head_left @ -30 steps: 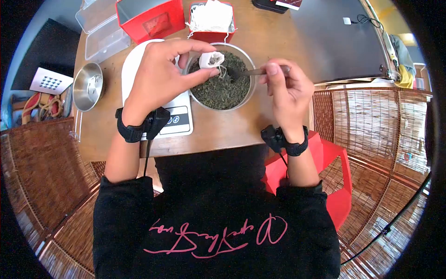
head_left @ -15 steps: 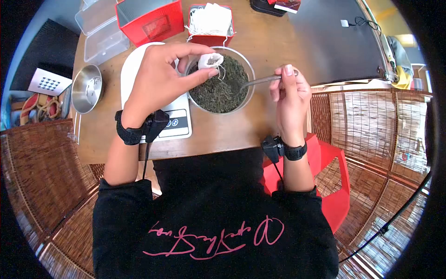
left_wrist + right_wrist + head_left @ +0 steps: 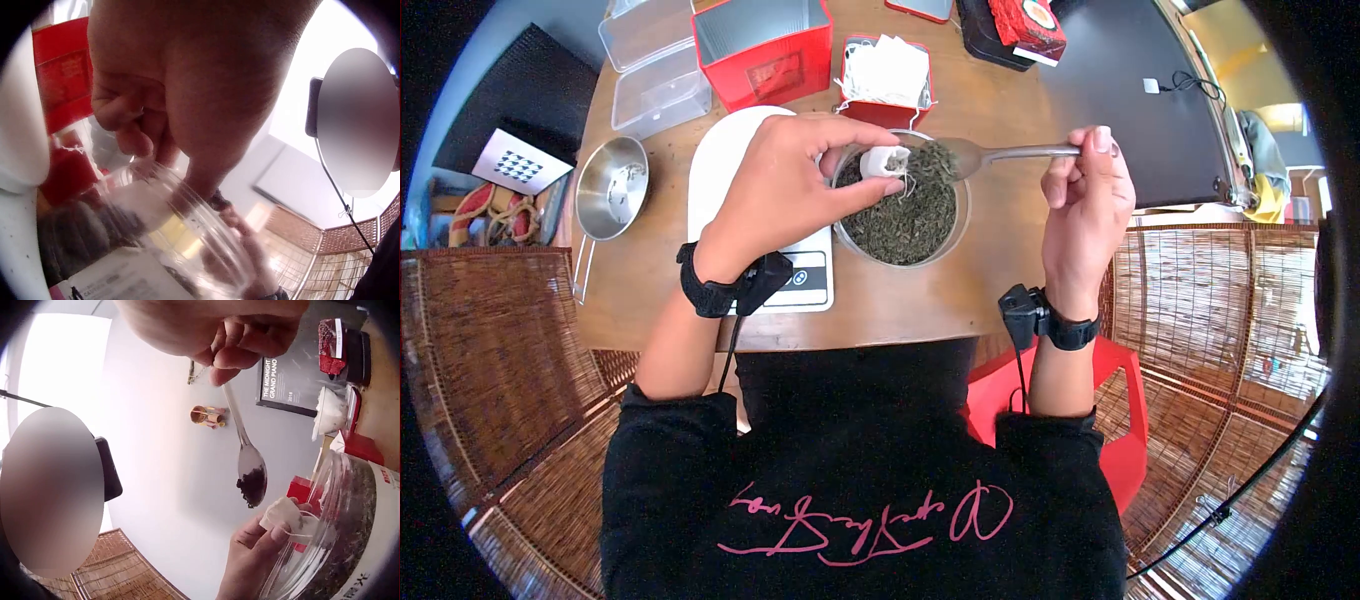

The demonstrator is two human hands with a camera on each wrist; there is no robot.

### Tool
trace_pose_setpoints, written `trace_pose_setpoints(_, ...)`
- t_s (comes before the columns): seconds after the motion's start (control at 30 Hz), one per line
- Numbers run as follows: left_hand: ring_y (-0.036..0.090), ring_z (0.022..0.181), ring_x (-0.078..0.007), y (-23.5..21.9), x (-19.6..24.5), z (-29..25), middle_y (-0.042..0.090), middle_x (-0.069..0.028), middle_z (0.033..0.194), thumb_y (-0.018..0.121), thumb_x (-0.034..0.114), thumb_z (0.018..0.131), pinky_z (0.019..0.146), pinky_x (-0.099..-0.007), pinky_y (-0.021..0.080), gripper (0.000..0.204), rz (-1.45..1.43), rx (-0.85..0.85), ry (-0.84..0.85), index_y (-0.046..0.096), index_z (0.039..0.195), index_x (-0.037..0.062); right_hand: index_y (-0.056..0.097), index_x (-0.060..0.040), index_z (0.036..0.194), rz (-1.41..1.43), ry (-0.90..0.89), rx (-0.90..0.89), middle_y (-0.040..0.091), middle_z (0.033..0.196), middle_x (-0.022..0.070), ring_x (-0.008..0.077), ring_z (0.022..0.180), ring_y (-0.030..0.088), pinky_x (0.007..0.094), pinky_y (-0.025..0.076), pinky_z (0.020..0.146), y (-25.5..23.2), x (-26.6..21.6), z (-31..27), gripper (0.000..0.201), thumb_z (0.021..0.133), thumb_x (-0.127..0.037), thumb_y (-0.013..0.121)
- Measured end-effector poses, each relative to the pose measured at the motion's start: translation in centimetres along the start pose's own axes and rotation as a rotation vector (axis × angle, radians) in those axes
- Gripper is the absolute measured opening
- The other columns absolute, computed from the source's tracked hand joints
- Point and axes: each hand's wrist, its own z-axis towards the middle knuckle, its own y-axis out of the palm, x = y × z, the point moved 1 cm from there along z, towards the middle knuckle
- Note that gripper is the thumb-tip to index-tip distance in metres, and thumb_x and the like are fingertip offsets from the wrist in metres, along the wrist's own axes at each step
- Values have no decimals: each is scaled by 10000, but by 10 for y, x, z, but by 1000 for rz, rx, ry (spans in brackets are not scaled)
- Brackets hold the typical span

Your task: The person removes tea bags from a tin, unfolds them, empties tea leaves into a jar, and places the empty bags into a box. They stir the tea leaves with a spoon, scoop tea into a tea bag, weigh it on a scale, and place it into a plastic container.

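Observation:
My left hand pinches a small white drawstring bag between thumb and fingers, its mouth showing dark bits inside. Under the bag stands a clear round tub of dried green leaves. My right hand grips the handle of a metal spoon. Dark leaves lie heaped at the spoon's tip, just right of the bag and above the tub's rim. In the right wrist view the loaded spoon and the bag are apart.
A white scale lies under my left forearm. Left of it are a steel pan and a clear plastic box. Behind stand a red box and a red container of white bags. A dark case lies at right.
My right hand has lifted the spoon out of the tub, now carrying leaves, and drawn it back to the right. The bag remains in my left hand. The head view has shifted.

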Motion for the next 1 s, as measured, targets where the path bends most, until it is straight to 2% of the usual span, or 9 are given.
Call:
trace_pose_setpoints(0.2,415,568,-98,-2,2,1,496,-8,626,898,200,737,539,-279,313,372,44,1,29,794,1084,117,699,-13,975,-235,-72,-43,672,707,38,38,532,504,189,375,494,18,-8,0,283,1045,-279,635)
trace_pose_setpoints(0.33,423,566,-101,-1,2,1,498,-13,626,900,203,734,538,-286,319,372,56,8,42,794,1079,108,706,-5,972,-247,-124,-54,682,713,43,36,537,521,187,384,493,24,-13,1,266,1037,-257,650)
trace_pose_setpoints(0.4,438,482,-164,1,2,2,472,-64,559,897,247,728,496,-323,337,367,53,54,105,796,1036,75,710,3,973,-283,-192,-71,686,712,43,36,538,529,188,387,489,28,-16,1,252,1025,-240,668)
trace_pose_setpoints(0.43,438,482,-164,1,3,2,472,-64,559,897,247,728,496,-323,337,367,53,54,106,796,1036,75,710,3,973,-284,-193,-70,686,712,43,36,538,529,188,387,489,29,-17,0,252,1025,-240,668)
trace_pose_setpoints(0.5,426,572,-99,-1,1,0,514,-15,636,897,201,742,538,-270,318,375,36,0,60,790,1084,90,713,6,977,-271,-207,-94,686,709,42,35,543,542,187,390,486,32,-19,0,233,1015,-222,683)
trace_pose_setpoints(0.63,422,578,-83,-5,4,0,539,-2,651,892,189,748,538,-259,321,369,-6,-20,53,790,1087,86,692,26,973,-338,-209,-72,653,695,65,60,547,524,194,391,514,35,-21,-1,288,1034,-253,647)
trace_pose_setpoints(0.8,423,613,-33,-11,3,0,558,59,691,827,139,829,551,-231,322,276,-143,-68,-112,788,1093,72,709,8,966,-284,-215,-83,687,710,43,37,550,554,184,389,484,33,-19,-2,232,1013,-218,684)
trace_pose_setpoints(0.93,433,625,-21,-12,-4,1,635,58,757,782,107,877,564,-212,338,211,-154,-92,-80,787,1083,60,710,7,966,-278,-222,-96,683,708,40,36,544,543,184,385,483,32,-19,-1,244,1014,-230,684)
trace_pose_setpoints(1.0,443,632,-18,-9,-7,1,734,18,876,765,84,895,577,-206,369,165,-178,-70,-34,790,1054,49,710,7,964,-270,-226,-104,681,708,39,36,539,534,185,381,482,32,-18,0,253,1016,-239,682)
